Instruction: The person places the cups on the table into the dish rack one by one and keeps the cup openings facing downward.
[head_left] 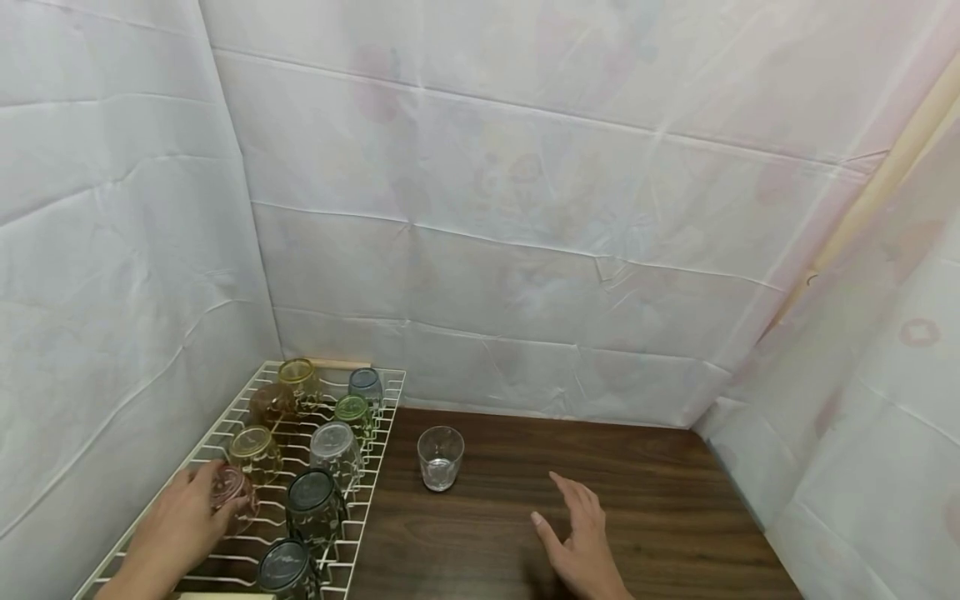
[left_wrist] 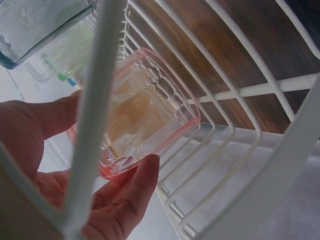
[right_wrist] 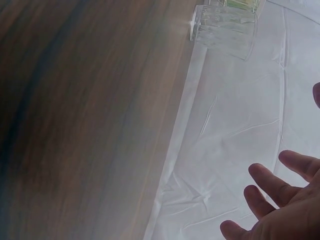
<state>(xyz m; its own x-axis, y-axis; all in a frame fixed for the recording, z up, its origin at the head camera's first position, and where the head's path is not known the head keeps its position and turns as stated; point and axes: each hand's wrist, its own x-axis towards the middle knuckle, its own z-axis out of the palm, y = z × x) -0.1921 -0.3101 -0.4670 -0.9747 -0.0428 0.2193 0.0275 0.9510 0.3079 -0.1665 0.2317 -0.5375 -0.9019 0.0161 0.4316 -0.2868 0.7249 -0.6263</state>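
Note:
My left hand grips a pink-tinted glass at the near left of the white wire rack. In the left wrist view, thumb and fingers lie on opposite sides of the pink glass, close over the rack's wires. Above the dark wooden table, my right hand has its fingers spread and holds nothing. A clear glass stands upright on the table, to the left of and beyond the right hand. The right wrist view shows the spread fingers and the clear glass farther off.
Several upside-down glasses share the rack: yellow, amber, far yellow, blue, green, clear and dark grey, with another dark glass nearest. White sheeting closes off the back and sides.

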